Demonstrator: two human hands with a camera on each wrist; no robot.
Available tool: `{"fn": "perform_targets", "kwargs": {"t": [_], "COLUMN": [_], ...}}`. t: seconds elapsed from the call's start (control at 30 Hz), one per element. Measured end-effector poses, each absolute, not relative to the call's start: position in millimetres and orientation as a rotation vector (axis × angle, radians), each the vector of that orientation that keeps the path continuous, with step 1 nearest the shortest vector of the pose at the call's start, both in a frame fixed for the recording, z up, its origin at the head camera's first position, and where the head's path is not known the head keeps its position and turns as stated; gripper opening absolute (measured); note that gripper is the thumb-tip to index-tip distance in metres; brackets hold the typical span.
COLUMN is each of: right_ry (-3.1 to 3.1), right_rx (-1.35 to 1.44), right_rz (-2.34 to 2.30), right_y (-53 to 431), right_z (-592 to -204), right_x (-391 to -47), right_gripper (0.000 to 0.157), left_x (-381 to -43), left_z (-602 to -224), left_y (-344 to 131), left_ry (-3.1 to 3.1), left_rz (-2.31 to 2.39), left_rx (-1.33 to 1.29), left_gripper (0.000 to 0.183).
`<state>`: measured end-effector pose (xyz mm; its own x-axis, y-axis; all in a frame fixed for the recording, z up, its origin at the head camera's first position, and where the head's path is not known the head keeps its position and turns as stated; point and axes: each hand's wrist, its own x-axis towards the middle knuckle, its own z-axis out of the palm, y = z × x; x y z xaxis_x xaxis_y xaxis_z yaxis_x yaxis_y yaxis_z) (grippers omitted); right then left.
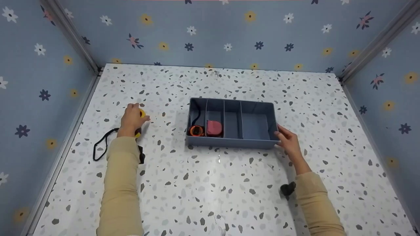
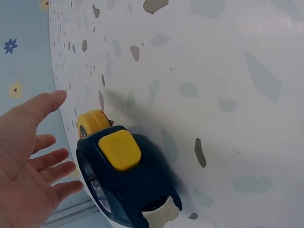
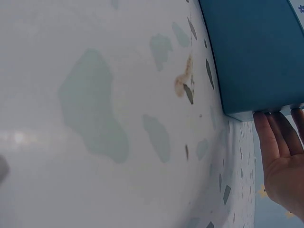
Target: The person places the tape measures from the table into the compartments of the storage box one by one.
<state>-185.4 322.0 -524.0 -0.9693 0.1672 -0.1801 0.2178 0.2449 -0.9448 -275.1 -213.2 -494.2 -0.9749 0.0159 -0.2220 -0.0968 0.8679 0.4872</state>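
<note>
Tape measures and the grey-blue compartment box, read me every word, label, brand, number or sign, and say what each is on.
"m", after an unclear character: on the side of the dark blue tape measure with a square yellow button.
Too small or blurred: any marking on the round orange-and-black tape measure or the rounded yellow case.
No readable text: the rounded pink tape measure, the grey-blue rectangular box.
</note>
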Motion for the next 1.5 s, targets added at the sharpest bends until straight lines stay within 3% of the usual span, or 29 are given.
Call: {"fn": "perform_targets", "kwargs": {"t": [0.57,1.5], "right_ry": [2.402,2.442], "right_rx": [0.367,0.364], "right_rz": [-1.898,-1.869], "right_y": [323,322], "right_z": [-522,-520], "right_x": [-185,-185], "right_gripper": [0.048,0.047], "left_x": [-276,-283], "left_z": [-505,-517], "left_y": [-218,-212], "left_ry": [2.804,2.865], "left_rz": [0.648,0.655], "left_rx": [-0.205,-0.274], "left_gripper": [0.077,0.054]}}
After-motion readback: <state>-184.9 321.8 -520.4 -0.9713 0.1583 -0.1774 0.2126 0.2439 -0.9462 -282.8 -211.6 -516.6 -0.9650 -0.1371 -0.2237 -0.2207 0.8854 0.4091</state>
